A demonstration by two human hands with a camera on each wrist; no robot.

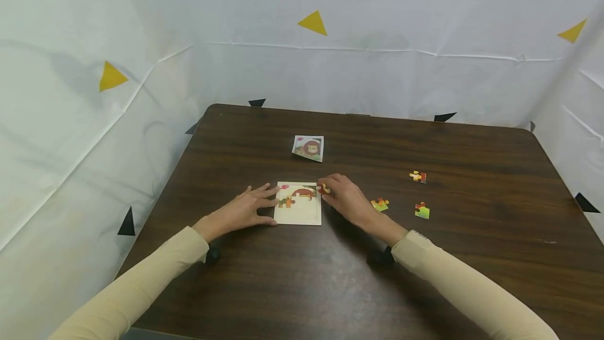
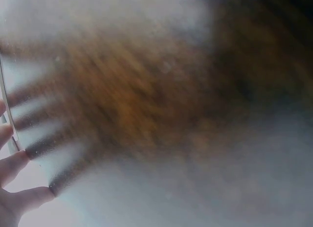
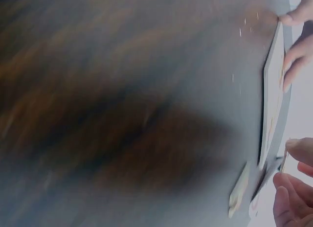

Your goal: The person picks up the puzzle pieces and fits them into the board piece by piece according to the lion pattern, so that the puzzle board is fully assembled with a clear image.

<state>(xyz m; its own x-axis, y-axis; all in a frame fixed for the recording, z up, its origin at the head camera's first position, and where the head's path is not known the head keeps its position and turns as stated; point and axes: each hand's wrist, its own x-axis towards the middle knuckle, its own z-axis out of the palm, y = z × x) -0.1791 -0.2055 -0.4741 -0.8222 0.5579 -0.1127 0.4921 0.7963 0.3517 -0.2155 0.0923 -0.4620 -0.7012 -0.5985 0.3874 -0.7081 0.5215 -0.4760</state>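
A square puzzle board point(image 1: 297, 216) lies on the table, its upper part and left side filled with several picture pieces. My left hand point(image 1: 245, 206) rests at the board's left edge with fingers spread and straight; in the left wrist view the fingers point(image 2: 29, 200) touch the table beside it. Just off the board's upper right edge, my right hand point(image 1: 346, 198) pinches a red and yellow puzzle piece point(image 1: 323, 188) between thumb and fingers. The right wrist view shows that piece edge-on point(image 3: 285, 161), held above the table near the board point(image 3: 272, 90).
A lion picture card point(image 1: 309, 148) lies beyond the board, one corner curled. To the right are loose puzzle pieces: one by the right wrist point(image 1: 380, 204), another green one point(image 1: 422, 210) and a farther one point(image 1: 418, 176). White sheeting point(image 1: 377, 9) hangs behind the dark table point(image 1: 472, 172).
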